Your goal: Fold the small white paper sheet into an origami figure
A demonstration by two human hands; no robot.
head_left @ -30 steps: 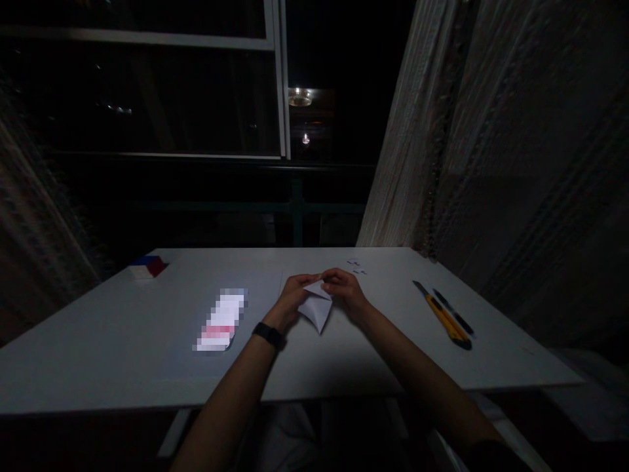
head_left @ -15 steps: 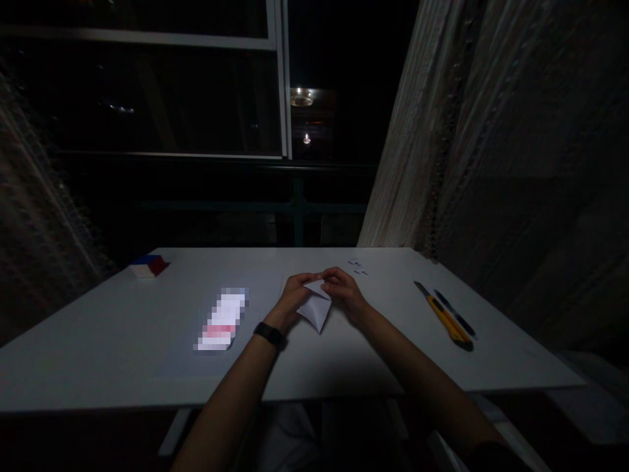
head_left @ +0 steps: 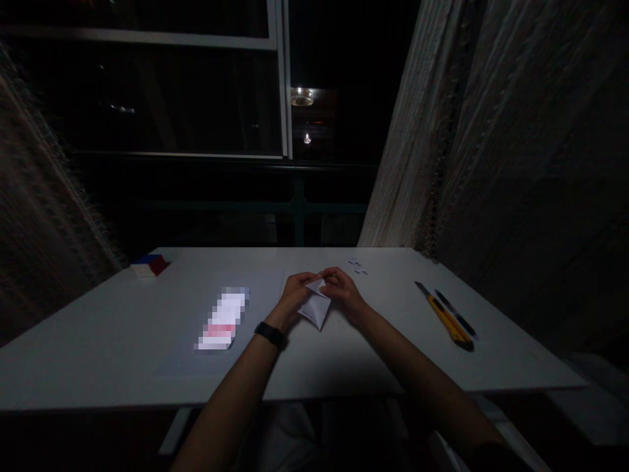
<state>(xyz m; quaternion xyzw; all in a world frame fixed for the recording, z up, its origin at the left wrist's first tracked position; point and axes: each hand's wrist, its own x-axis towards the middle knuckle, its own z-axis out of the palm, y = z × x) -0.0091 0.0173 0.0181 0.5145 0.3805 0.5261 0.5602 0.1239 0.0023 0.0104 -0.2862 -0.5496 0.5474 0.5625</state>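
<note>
A folded white paper (head_left: 316, 311) is held just above the table, with one pointed corner toward me. My left hand (head_left: 294, 293) grips its left side, fingers closed around the far edge. On the upper right, my right hand (head_left: 343, 290) pinches the paper near its top fold, and its fingertips meet those of the left hand. Part of the paper's far side is hidden behind the fingers. A dark band (head_left: 269, 334) circles my left wrist.
On the white table (head_left: 122, 341), a lit phone with a blurred screen (head_left: 223, 320) lies over a paper sheet (head_left: 171, 364). A colored cube (head_left: 149, 265) sits far left. Small marked paper pieces (head_left: 358, 266) lie behind my right hand. A yellow utility knife (head_left: 449, 320) and a pen (head_left: 456, 313) rest right.
Both hands stay almost in place, still holding the paper. The paper's near point has shifted very slightly up. Everything else lies as before.
</note>
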